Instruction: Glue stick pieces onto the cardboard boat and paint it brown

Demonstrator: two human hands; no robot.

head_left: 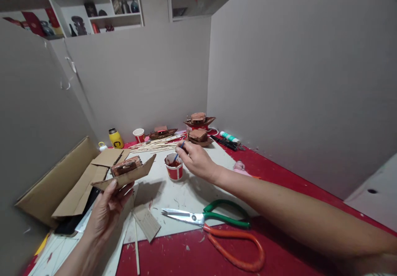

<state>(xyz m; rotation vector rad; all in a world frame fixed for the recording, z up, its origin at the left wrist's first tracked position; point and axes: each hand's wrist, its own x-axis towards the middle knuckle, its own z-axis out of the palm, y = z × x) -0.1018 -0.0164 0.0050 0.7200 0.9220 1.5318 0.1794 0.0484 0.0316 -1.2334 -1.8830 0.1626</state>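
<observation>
My left hand [110, 201] grips a cardboard model boat [128, 177] from below. Its hull is bare tan card, and the cabin on top [126, 165] is reddish brown. Over a red and white paper cup [174, 169], my right hand [197, 158] pinches a thin blue paintbrush [178, 154]. The brush's lower end dips into the cup, where dark red-brown paint coats the inside. Behind the right hand sits a brown model boat [198, 136].
Green-and-orange-handled scissors [194, 217] lie in front, near a cardboard scrap [146, 223]. Thin wooden sticks [155, 145] and other brown boats [199, 120] are farther back. Cardboard sheets [80, 185] fill the left; a glue tube [229, 137] and a yellow bottle [115, 139] stand behind.
</observation>
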